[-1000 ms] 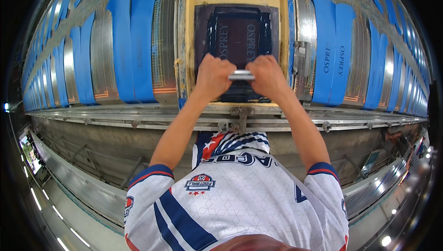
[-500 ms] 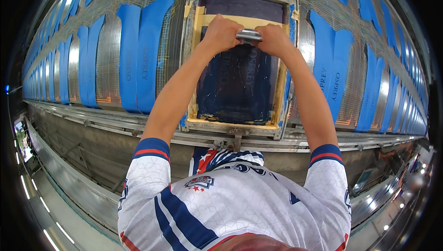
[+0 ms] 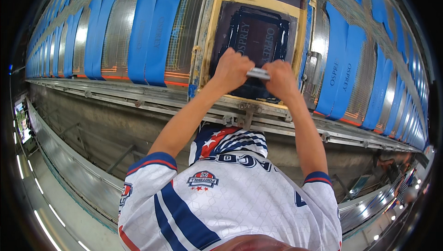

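Observation:
Both my hands are closed on a squeegee (image 3: 259,73) with a grey metal bar, my left hand (image 3: 234,70) at its left end and my right hand (image 3: 282,81) at its right. It stands on the near part of a printing screen, and its blade is hidden below my hands. Around the screen runs a worn metal frame (image 3: 206,34) edged inside with yellowish tape (image 3: 263,0). Dark wet ink (image 3: 236,22) rims the middle of the mesh, where lettering shows. My forearms reach in from the lower edge.
Blue cut fabric pieces (image 3: 146,38) lie in rows on the long table to the left, and more blue pieces (image 3: 347,66) to the right. A metal rail (image 3: 138,97) runs along the table's near edge, with a bracket (image 3: 248,114) at the frame. Loose threads cover the far surface.
My hands have drawn the squeegee toward me, from the screen's far part to its near part. The mesh beyond is uncovered, showing lettering and an ink rim. My view has tilted and shifted.

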### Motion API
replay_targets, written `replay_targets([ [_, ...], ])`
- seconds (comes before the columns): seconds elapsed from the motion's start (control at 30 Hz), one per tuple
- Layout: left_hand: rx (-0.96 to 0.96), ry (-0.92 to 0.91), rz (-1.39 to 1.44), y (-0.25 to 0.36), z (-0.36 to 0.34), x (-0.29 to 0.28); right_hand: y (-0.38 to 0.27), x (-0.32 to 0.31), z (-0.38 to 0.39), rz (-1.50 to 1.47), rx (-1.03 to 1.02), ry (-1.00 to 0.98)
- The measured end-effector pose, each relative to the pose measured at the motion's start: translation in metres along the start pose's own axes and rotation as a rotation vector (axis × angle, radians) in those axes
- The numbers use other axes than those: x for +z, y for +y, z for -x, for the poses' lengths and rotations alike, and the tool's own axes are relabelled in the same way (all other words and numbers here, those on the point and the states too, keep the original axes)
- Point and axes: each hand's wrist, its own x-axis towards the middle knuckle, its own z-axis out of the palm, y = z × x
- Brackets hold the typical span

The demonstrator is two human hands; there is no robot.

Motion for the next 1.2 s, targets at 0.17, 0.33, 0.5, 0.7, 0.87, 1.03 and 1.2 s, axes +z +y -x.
replay_targets([
  [0.17,-0.033,0.025,-0.06,0.025,0.027,-0.008,-0.006,-0.04,0.013,-0.289,0.172,0.084],
  [0.33,-0.045,-0.01,-0.073,0.029,0.029,-0.015,0.115,-0.028,0.015,-0.091,0.904,0.581],
  [0.5,-0.032,0.013,-0.079,0.029,0.036,-0.004,0.158,0.006,0.036,-0.364,0.953,0.515],
  [0.7,-0.088,0.139,0.014,0.013,0.05,-0.038,0.079,-0.054,-0.01,-0.473,0.944,0.562],
  [0.87,-0.015,0.087,-0.115,-0.09,0.098,-0.104,0.029,0.055,-0.077,-0.444,0.768,0.693],
  [1.03,-0.051,0.025,-0.083,-0.182,0.161,-0.175,-0.089,0.1,-0.158,-0.623,0.733,0.674],
  [1.2,-0.061,0.056,-0.046,-0.201,0.205,-0.191,-0.126,0.107,-0.178,-0.685,0.739,0.677],
])
